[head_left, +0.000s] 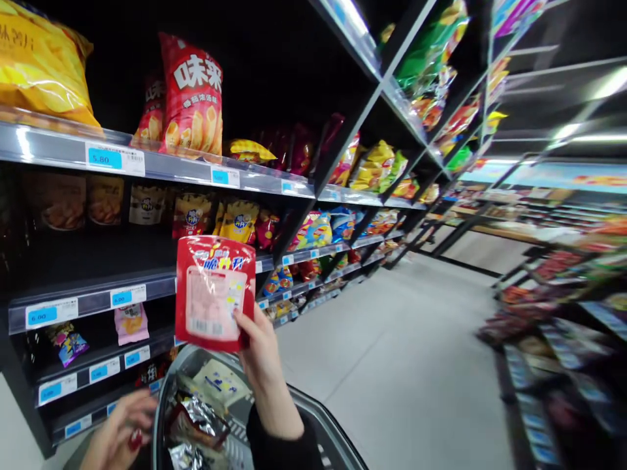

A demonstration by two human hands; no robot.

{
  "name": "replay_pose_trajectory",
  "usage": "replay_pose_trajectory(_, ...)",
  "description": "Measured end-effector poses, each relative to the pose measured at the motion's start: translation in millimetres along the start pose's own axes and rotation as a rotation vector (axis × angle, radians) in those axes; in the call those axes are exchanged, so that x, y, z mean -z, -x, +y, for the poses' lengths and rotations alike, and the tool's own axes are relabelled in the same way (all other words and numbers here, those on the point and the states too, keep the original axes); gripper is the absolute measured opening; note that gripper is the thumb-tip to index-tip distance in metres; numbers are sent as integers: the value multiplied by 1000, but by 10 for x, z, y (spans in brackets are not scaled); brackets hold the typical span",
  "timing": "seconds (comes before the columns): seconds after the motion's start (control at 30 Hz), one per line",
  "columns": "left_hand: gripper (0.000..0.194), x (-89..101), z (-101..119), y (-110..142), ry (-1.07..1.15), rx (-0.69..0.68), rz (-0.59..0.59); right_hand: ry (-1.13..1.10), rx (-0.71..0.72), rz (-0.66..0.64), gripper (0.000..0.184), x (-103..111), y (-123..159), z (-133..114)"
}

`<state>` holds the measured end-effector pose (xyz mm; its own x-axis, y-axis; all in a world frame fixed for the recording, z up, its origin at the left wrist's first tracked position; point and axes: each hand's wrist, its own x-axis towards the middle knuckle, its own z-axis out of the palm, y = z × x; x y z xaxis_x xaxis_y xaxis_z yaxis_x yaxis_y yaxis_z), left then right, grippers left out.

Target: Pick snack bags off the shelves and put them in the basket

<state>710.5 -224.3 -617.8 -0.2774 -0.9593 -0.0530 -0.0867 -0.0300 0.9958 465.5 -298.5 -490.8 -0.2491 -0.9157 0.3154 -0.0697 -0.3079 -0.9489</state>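
- Black sleeve [284, 450] and right hand [262, 339] reach up over the basket; this hand grips a red snack bag [215, 294] by its lower right corner, thumb on the near face, the other fingers hidden behind.
- Red snack bag stands nearly upright above the far end of the basket [159, 418], its back turned to the camera, with a pale panel and a barcode; the print is too small to read.
- Left hand [120, 431] sits low, just beside the basket's left rim, blurred, fingers loosely bent and spread, with nothing seen in its hold; whether it touches the rim I cannot tell.
- Under the right hand, inside the basket, lie a pale packet [223, 385] and shiny silver packets [200, 411].
- Beyond the hands, a yellow pouch [240, 220] stands on the shelf [98, 251].
- Step in hand, I judge: holding the bag up to look at its back.
- Setting it in the basket would call for lowering the right hand past the rim, then loosening the thumb.
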Motion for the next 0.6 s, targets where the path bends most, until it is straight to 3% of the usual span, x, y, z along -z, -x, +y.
replay_pose_trajectory(0.1,113,6,278,53,263,-23,41,-137,-128,-77,52,-180,816,35)
replay_pose_trajectory(0.17,106,9,431,200,287,-40,20,-176,-188,-81,53,-292,1229,53)
replay_pose_trajectory(0.27,71,4,526,455,287,-35,43,-290,-288,-45,58,-413,1630,66)
replay_pose_trajectory(0.37,50,11,497,609,312,-15,63,-406,-350,47,53,-491,1819,64)
replay_pose_trajectory(0.6,45,68,486,666,385,-13,63,-495,-377,106,45,-562,1885,36)
